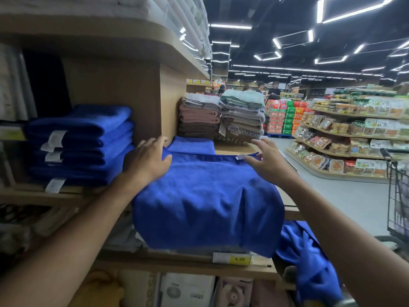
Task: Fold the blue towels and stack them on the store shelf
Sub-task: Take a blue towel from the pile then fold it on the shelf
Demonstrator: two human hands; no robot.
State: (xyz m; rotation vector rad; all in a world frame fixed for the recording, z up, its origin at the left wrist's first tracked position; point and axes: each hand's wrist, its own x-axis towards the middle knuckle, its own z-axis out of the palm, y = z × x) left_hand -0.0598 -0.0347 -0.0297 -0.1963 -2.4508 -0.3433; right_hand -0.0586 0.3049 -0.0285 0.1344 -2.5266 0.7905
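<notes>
Left hand [146,161] lies open on the blue towel [205,202], right hand [266,157] open at its far edge. Drooping over the shelf [181,261] front edge, it could slide off.

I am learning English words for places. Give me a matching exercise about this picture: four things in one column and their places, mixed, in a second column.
Things
1. folded blue towel stack
2. spread blue towel
3. crumpled blue towel
4. yellow price tag

Places
a. on the front edge of the shelf
b. low at the right
c. in the left compartment
d. in the middle, draped over the front

Pairs: 1-c, 2-d, 3-b, 4-a
</notes>
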